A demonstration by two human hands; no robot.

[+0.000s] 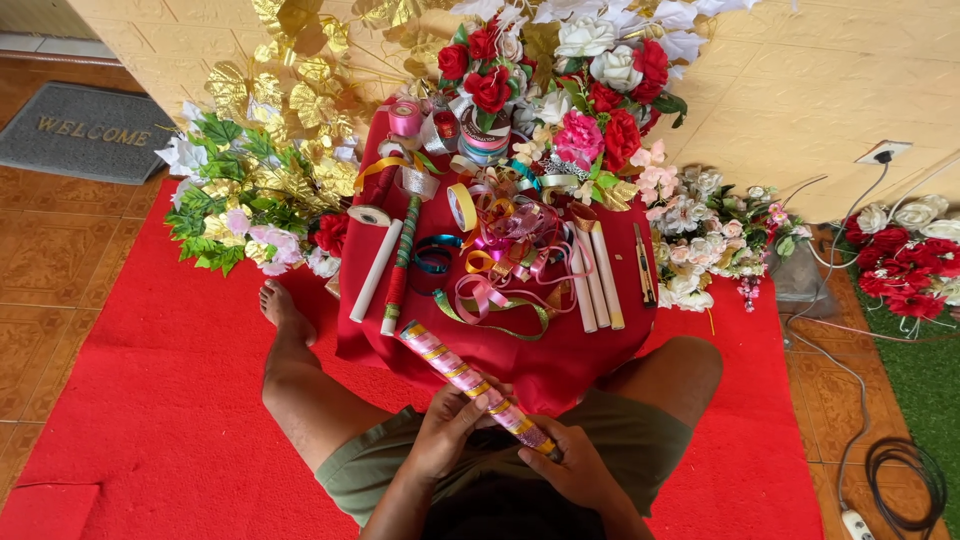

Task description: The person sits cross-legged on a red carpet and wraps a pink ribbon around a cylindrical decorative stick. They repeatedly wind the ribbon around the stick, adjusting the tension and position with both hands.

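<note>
Left hand: grip closed around the middle of the pink stick wound with gold ribbon.
Right hand: grip pinching the stick's near end.
Stick: slanted, over the lap.
Table: red-covered, 3 cream tubes, ribbon tangle.
Doormat: grey, lettered, far left.

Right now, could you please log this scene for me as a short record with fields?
left hand: grips the pink stick near its middle
right hand: grips the stick's near end
stick: pink wrap, gold bands, tilted over the lap
table: red cloth with ribbons and plain sticks
around: fake flowers, red mat
</note>
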